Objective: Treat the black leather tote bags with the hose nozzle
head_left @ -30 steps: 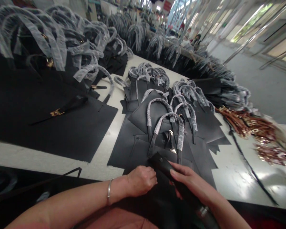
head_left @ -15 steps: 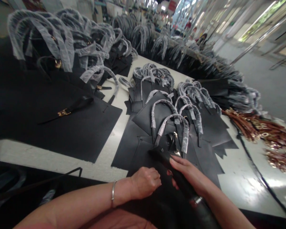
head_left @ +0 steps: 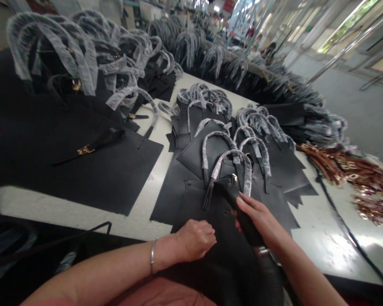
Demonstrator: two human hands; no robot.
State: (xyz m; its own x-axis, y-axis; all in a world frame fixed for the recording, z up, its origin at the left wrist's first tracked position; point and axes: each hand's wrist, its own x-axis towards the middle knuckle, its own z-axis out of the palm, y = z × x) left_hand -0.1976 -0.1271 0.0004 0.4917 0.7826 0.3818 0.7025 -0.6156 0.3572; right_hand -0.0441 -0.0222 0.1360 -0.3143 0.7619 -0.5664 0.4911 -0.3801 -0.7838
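Note:
My right hand (head_left: 253,212) is wrapped round a black tool (head_left: 242,214), shaped like a nozzle with a metal band at its lower end. The tool's tip is above a black panel (head_left: 194,204) with a plastic-wrapped handle (head_left: 234,155) and a metal buckle (head_left: 234,179). My left hand (head_left: 196,240) is curled into a fist over the panel's near part, left of the tool. Whatever its fingers may hold is hidden.
Large black panels with a buckled strap (head_left: 86,149) lie on the left. Wrapped handles (head_left: 54,46) are heaped behind them. Brown straps with metal fittings (head_left: 347,168) and a black cord (head_left: 341,216) lie on the right of the table (head_left: 332,242).
My right hand and the black tool have moved slightly up and to the right, away from my left hand. A slot with metal in the panel now shows. My left hand has barely moved.

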